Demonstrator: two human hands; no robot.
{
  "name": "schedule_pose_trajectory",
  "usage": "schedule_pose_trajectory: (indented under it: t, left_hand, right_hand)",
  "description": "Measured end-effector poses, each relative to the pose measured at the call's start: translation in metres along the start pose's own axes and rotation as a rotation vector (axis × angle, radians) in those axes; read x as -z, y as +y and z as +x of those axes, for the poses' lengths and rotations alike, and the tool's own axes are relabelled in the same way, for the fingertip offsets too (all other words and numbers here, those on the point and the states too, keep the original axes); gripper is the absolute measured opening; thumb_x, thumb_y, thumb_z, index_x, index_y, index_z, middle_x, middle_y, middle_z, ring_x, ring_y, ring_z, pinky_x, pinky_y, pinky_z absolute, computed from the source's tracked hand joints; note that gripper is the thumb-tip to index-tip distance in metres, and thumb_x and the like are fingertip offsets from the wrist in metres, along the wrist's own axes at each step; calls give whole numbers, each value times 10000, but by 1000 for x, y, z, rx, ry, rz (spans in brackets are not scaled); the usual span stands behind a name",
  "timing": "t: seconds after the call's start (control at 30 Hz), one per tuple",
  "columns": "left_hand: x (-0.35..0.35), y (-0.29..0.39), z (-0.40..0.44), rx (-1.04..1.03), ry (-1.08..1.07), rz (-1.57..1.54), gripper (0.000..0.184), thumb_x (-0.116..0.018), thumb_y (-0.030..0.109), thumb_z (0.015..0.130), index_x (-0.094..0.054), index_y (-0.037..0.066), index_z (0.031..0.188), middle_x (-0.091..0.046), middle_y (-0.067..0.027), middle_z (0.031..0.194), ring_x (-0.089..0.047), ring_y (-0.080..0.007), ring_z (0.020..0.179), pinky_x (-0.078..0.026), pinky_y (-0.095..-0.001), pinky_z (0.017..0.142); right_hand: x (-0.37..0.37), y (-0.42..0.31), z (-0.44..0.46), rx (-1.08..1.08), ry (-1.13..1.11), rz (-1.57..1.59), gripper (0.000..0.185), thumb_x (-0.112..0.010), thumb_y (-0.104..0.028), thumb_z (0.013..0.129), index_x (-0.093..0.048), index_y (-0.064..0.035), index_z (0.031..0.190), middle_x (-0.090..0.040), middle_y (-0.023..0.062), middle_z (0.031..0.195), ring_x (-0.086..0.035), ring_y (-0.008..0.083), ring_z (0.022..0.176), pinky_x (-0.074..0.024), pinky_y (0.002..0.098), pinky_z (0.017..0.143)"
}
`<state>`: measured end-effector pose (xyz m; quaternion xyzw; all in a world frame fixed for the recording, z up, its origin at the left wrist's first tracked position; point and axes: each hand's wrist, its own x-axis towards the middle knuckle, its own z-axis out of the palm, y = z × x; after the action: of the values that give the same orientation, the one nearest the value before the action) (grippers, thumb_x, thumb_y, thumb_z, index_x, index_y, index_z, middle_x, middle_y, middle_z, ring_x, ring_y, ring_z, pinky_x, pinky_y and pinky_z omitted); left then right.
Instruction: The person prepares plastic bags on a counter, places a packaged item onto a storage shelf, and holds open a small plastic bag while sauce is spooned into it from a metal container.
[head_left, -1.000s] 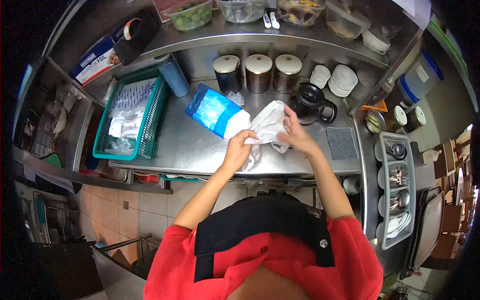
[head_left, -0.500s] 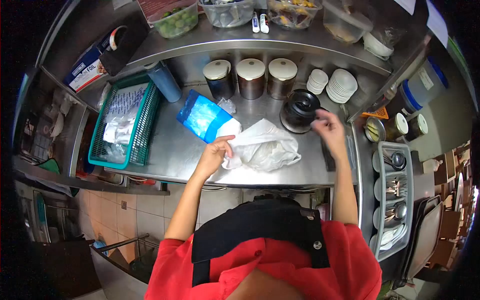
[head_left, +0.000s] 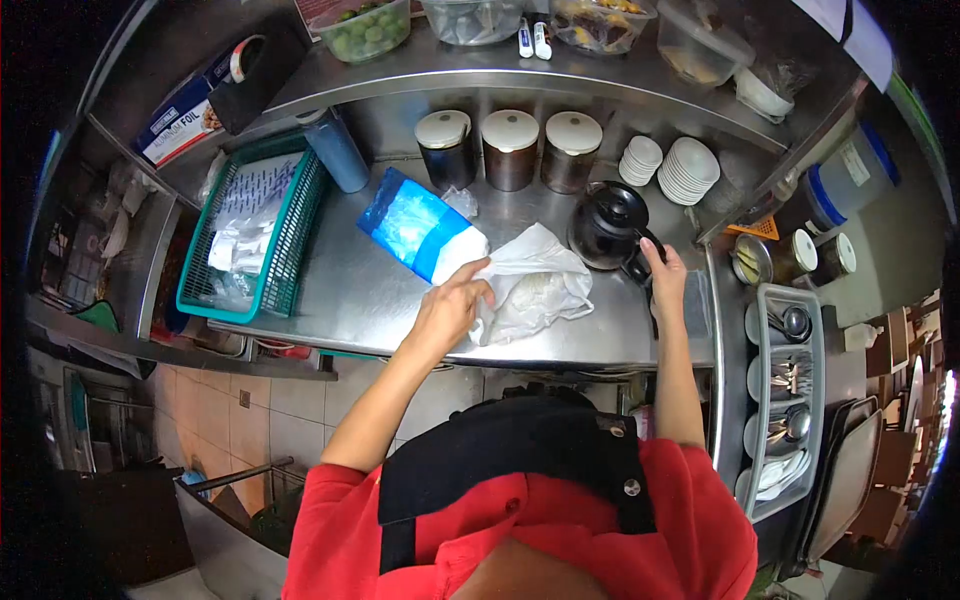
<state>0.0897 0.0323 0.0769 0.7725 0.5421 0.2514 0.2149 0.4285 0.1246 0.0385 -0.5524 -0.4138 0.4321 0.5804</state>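
Observation:
A white plastic bag [head_left: 545, 290] lies crumpled on the steel counter, with something pale showing through it. My left hand [head_left: 452, 308] is closed at the bag's left edge, its fingers pinching the plastic. To the right stands a black coffee pot [head_left: 606, 228] with a dark lid, its handle turned toward me. My right hand [head_left: 667, 272] is wrapped around that handle, and the pot appears to rest on the counter. A blue-and-white plastic pack [head_left: 415, 228] lies just beyond my left hand.
Lidded canisters [head_left: 509, 150] line the back beside stacked small white dishes [head_left: 688, 172]. A green basket [head_left: 262, 250] and a blue tumbler [head_left: 335, 152] stand at left. A cutlery tray [head_left: 757, 440] sits at right. Overhead, a steel shelf [head_left: 460, 72] holds plastic tubs.
My right hand has moved down from beside the pot and closed on its handle, which now points toward me. My left hand has shifted slightly right along with the bag's edge.

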Motion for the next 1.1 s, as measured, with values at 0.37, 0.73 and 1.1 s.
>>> schedule_pose_trajectory:
  t: [0.37, 0.73, 1.1]
  left_hand:
    - [-6, -3, 10, 9, 68, -140, 610, -483, -65, 740, -375, -54, 1340, -391, -227, 1371, -400, -370, 1264, -343, -379, 1058]
    - [-16, -16, 2, 23, 13, -400, 617, -478, -41, 753, -385, -16, 1363, -388, -172, 1401, -473, -277, 1213, -459, -306, 901]
    - [6, 48, 3, -278, -42, -397, 680, -412, -100, 727, -395, 79, 1384, -418, -160, 1390, -428, -303, 1275, -349, -333, 1055]
  right_hand:
    - [10, -95, -110, 74, 3, -33, 118, -648, -172, 881, -586, -75, 853, -564, -49, 749, -462, 32, 663, -355, 190, 622]
    - [-40, -23, -169, -78, -116, 13, 170, -686, -181, 857, -613, -31, 821, -559, -44, 730, -459, 36, 658, -374, 200, 597]
    - [-78, 5, -181, -74, -191, -25, 132, -670, -125, 865, -587, -25, 843, -556, -46, 737, -474, 39, 667, -385, 205, 594]
